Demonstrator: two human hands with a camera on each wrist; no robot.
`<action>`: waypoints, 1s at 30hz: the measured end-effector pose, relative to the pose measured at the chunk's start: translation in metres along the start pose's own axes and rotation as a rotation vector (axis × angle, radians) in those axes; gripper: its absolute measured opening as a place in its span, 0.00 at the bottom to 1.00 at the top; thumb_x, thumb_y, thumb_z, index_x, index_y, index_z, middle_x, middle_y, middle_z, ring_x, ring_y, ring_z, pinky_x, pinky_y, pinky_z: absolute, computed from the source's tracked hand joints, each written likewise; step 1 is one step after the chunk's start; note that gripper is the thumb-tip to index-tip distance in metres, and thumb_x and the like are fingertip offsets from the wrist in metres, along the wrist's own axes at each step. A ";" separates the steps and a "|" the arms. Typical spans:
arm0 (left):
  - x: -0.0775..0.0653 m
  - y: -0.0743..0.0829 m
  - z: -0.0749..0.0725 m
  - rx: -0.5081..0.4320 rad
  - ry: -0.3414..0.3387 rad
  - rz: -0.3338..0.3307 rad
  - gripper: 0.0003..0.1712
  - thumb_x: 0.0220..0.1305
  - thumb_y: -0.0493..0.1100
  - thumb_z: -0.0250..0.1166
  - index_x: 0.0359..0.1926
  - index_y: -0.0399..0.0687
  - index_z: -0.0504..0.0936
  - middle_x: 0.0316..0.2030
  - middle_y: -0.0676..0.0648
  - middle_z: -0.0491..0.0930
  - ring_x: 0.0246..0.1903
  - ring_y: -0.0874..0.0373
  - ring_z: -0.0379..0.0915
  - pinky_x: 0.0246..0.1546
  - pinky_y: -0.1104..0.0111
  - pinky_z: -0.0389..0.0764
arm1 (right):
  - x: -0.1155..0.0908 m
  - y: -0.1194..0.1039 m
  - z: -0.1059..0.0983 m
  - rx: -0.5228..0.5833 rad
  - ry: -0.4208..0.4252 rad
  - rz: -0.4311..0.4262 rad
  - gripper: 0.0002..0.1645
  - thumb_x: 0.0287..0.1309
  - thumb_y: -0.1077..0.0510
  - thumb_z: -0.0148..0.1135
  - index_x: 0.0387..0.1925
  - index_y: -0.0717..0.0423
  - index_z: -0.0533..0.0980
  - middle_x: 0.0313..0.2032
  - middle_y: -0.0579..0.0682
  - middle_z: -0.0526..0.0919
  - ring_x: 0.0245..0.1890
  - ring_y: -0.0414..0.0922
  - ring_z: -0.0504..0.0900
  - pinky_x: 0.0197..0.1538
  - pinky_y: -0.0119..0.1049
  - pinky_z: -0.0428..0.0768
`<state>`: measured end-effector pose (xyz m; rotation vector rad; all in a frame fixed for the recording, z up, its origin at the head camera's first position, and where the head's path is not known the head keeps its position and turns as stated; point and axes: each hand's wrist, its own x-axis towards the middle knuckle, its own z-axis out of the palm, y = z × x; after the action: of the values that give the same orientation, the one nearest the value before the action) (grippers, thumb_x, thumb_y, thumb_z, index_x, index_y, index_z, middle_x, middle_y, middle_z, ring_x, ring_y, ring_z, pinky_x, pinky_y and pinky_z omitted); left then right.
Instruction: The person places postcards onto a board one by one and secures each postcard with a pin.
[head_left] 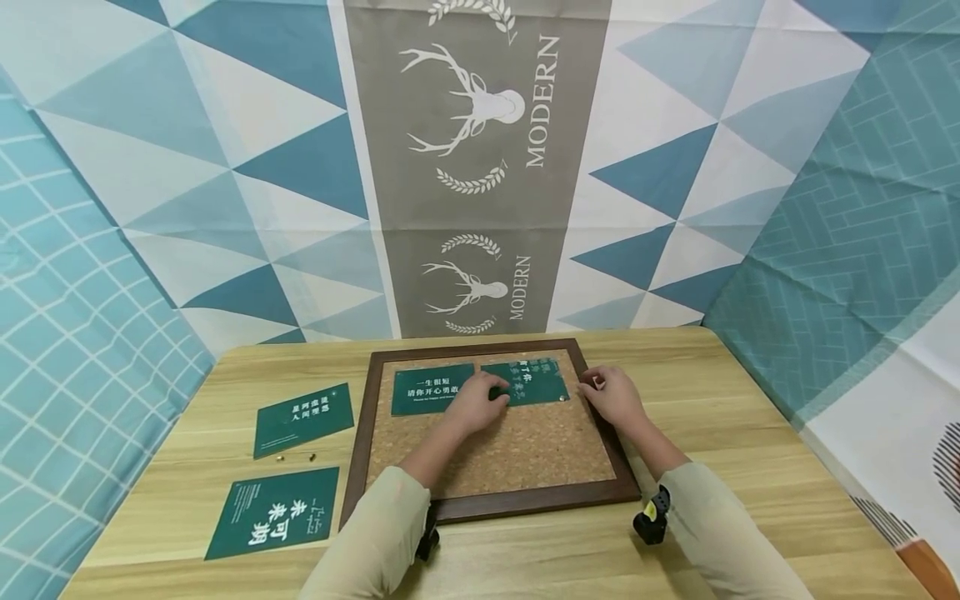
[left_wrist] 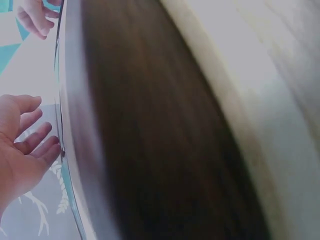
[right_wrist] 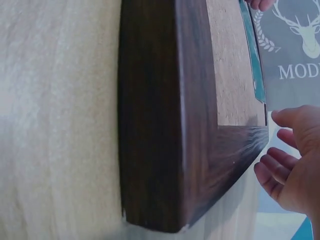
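Note:
A cork board (head_left: 487, 454) in a dark brown wooden frame (head_left: 525, 499) lies on the table. Two green cards with white lettering lie on its upper part, a left card (head_left: 420, 398) and a right card (head_left: 536, 383). A small brass pin (head_left: 562, 398) shows at the right card's lower right corner. My left hand (head_left: 477, 402) reaches over the cork between both cards, its relaxed fingers (left_wrist: 40, 142) low over the cards' edges. My right hand (head_left: 617, 398) is at the frame's right side, fingers loosely bent (right_wrist: 272, 170) and nothing visible in them.
Left of the board lie two more green cards, an upper one (head_left: 303, 419) and a lower one (head_left: 273, 510). Between them are small brass pins (head_left: 312, 457). The wooden table (head_left: 720, 400) meets a patterned cloth backdrop (head_left: 480, 208) at the back.

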<state>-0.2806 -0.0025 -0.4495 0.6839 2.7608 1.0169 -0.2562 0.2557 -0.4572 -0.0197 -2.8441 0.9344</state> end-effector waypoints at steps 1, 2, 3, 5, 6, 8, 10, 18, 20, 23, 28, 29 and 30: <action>-0.001 0.000 -0.001 -0.006 0.004 -0.003 0.18 0.67 0.44 0.56 0.54 0.43 0.77 0.55 0.42 0.75 0.60 0.46 0.67 0.60 0.53 0.69 | 0.000 0.000 0.001 -0.006 -0.006 0.005 0.21 0.61 0.54 0.59 0.51 0.64 0.75 0.47 0.65 0.75 0.44 0.56 0.77 0.40 0.48 0.79; -0.002 0.000 -0.002 -0.012 0.009 -0.005 0.18 0.67 0.44 0.56 0.55 0.43 0.77 0.55 0.42 0.75 0.61 0.46 0.65 0.61 0.52 0.68 | -0.001 0.000 0.001 -0.010 -0.013 0.013 0.23 0.61 0.54 0.59 0.53 0.64 0.74 0.48 0.65 0.74 0.45 0.57 0.77 0.41 0.49 0.78; -0.003 0.000 -0.003 -0.020 0.015 -0.009 0.18 0.67 0.44 0.56 0.55 0.43 0.77 0.56 0.42 0.75 0.63 0.45 0.64 0.61 0.52 0.68 | -0.001 0.000 0.001 -0.012 -0.018 0.017 0.24 0.61 0.54 0.59 0.54 0.65 0.74 0.49 0.66 0.74 0.46 0.58 0.77 0.42 0.50 0.78; -0.005 0.000 -0.006 -0.033 0.023 -0.023 0.19 0.67 0.44 0.56 0.56 0.43 0.76 0.59 0.41 0.72 0.65 0.45 0.60 0.62 0.51 0.67 | -0.002 -0.001 0.002 -0.021 -0.031 0.026 0.25 0.61 0.54 0.58 0.56 0.66 0.72 0.50 0.67 0.73 0.48 0.59 0.76 0.44 0.52 0.78; -0.006 0.000 -0.008 -0.043 0.026 -0.032 0.19 0.67 0.44 0.56 0.57 0.43 0.76 0.59 0.41 0.72 0.64 0.44 0.62 0.60 0.51 0.69 | -0.002 -0.001 0.002 -0.026 -0.036 0.030 0.26 0.61 0.54 0.58 0.56 0.66 0.71 0.50 0.67 0.73 0.48 0.59 0.76 0.44 0.52 0.78; -0.009 -0.001 -0.011 -0.050 0.036 -0.056 0.20 0.67 0.45 0.57 0.58 0.44 0.75 0.61 0.41 0.70 0.64 0.44 0.61 0.60 0.50 0.69 | -0.002 0.000 0.002 -0.029 -0.042 0.038 0.26 0.61 0.55 0.58 0.57 0.67 0.71 0.50 0.67 0.73 0.48 0.60 0.75 0.45 0.53 0.77; -0.011 -0.002 -0.015 -0.054 0.049 -0.070 0.21 0.67 0.45 0.57 0.58 0.44 0.75 0.61 0.40 0.68 0.63 0.44 0.62 0.59 0.51 0.70 | -0.002 0.001 0.003 -0.038 -0.045 0.042 0.26 0.61 0.55 0.57 0.57 0.68 0.71 0.50 0.68 0.73 0.49 0.60 0.75 0.45 0.53 0.77; -0.017 -0.007 -0.034 -0.070 0.093 -0.076 0.23 0.66 0.46 0.57 0.59 0.42 0.73 0.60 0.41 0.71 0.62 0.45 0.65 0.59 0.52 0.70 | 0.002 0.005 0.002 -0.066 -0.052 0.034 0.23 0.62 0.57 0.57 0.54 0.69 0.73 0.52 0.67 0.77 0.45 0.59 0.79 0.45 0.51 0.78; -0.019 -0.009 -0.038 -0.073 0.105 -0.086 0.23 0.66 0.46 0.57 0.60 0.42 0.73 0.59 0.42 0.72 0.61 0.46 0.67 0.58 0.53 0.71 | 0.002 0.004 0.002 -0.064 -0.053 0.040 0.24 0.61 0.56 0.57 0.54 0.69 0.73 0.51 0.66 0.77 0.42 0.57 0.80 0.43 0.50 0.79; -0.024 -0.012 -0.044 -0.069 0.122 -0.098 0.23 0.66 0.46 0.58 0.60 0.44 0.73 0.58 0.42 0.73 0.59 0.46 0.69 0.57 0.53 0.72 | 0.002 0.004 0.003 -0.068 -0.055 0.037 0.24 0.61 0.56 0.57 0.54 0.69 0.73 0.51 0.67 0.77 0.42 0.57 0.80 0.42 0.50 0.79; -0.034 -0.015 -0.056 -0.061 0.153 -0.109 0.23 0.66 0.46 0.58 0.59 0.42 0.73 0.58 0.41 0.74 0.58 0.46 0.70 0.57 0.53 0.72 | 0.001 0.003 0.005 -0.065 -0.058 0.034 0.23 0.62 0.57 0.57 0.54 0.69 0.73 0.51 0.67 0.76 0.43 0.58 0.79 0.41 0.49 0.79; -0.035 -0.016 -0.058 -0.063 0.157 -0.110 0.23 0.66 0.45 0.58 0.60 0.41 0.73 0.58 0.41 0.74 0.58 0.45 0.69 0.57 0.53 0.72 | 0.001 0.003 0.006 -0.066 -0.058 0.035 0.23 0.62 0.57 0.57 0.54 0.69 0.73 0.51 0.68 0.76 0.43 0.58 0.79 0.40 0.49 0.79; -0.037 -0.016 -0.060 -0.069 0.160 -0.114 0.24 0.66 0.46 0.58 0.60 0.41 0.72 0.58 0.40 0.74 0.58 0.45 0.69 0.58 0.53 0.71 | 0.001 0.003 0.006 -0.066 -0.058 0.035 0.23 0.62 0.57 0.57 0.54 0.69 0.73 0.51 0.68 0.75 0.42 0.57 0.79 0.39 0.48 0.79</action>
<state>-0.2694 -0.0652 -0.4151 0.4478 2.8439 1.1836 -0.2577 0.2545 -0.4636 -0.0503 -2.9361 0.8613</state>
